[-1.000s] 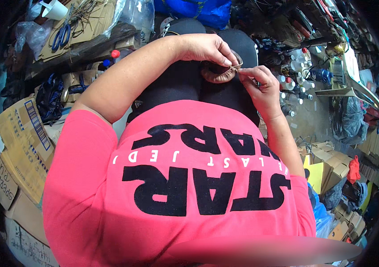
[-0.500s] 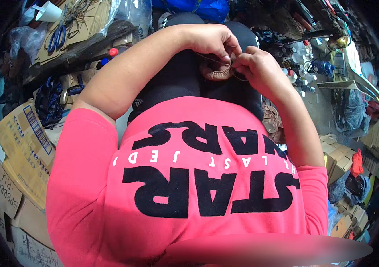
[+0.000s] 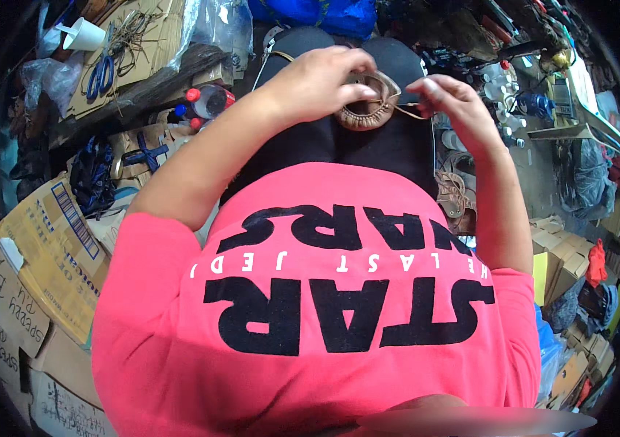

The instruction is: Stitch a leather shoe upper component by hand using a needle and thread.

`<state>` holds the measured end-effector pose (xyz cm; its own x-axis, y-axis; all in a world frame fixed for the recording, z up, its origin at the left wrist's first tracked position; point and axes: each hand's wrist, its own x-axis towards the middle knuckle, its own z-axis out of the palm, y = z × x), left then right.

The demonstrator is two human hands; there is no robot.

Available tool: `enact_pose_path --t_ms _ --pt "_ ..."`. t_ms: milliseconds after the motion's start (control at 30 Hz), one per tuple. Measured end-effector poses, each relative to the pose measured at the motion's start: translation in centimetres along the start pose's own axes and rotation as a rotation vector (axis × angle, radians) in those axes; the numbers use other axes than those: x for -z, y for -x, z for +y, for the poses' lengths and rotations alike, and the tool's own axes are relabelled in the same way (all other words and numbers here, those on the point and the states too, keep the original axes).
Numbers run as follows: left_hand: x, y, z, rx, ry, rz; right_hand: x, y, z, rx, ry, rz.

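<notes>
A brown leather shoe (image 3: pixel 365 121), with gathered stitching round its toe, rests over my dark-trousered thighs. My left hand (image 3: pixel 324 80) grips it from the left, the thumb reaching into the opening and the fingers at its far side. A thin light-brown cord (image 3: pixel 409 112) runs from the shoe's right edge to my right hand (image 3: pixel 457 103). That hand stands a little apart from the shoe, its thumb and forefinger pinched on the cord. I cannot make out whether a needle is on the cord.
Blue-handled scissors (image 3: pixel 100 78) and a white cup (image 3: pixel 83 35) lie on the cardboard-covered bench at far left. Bottles (image 3: pixel 211 100) stand beside it. A brown laced shoe (image 3: pixel 455 195) sits right of my lap. Cardboard boxes (image 3: pixel 48 255) pile up at left.
My right hand has moved right, away from the shoe, drawing the cord out. My left hand has shifted its grip, and more of the shoe's opening now shows.
</notes>
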<state>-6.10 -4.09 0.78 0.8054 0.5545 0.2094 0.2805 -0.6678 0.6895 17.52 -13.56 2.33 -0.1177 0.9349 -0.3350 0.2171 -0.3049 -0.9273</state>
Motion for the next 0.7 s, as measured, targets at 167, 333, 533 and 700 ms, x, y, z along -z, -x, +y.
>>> enact_pose_path --t_ms 167,333,533,700 --pt "4.6 3.7 -0.6 0.151 -0.146 -0.155 -1.0 1.6 1.0 0.133 0.237 -0.084" --pt "6.2 3.7 -1.7 0.218 -0.148 0.247 -0.6 1.4 1.5 0.234 0.152 0.100" --pt "5.1 2.5 -0.5 0.196 -0.031 0.384 0.3 1.8 0.9 -0.087 0.070 0.035" --pt "5.1 1.9 -0.6 0.110 0.102 0.450 -0.9 1.1 1.3 0.472 0.788 0.077"
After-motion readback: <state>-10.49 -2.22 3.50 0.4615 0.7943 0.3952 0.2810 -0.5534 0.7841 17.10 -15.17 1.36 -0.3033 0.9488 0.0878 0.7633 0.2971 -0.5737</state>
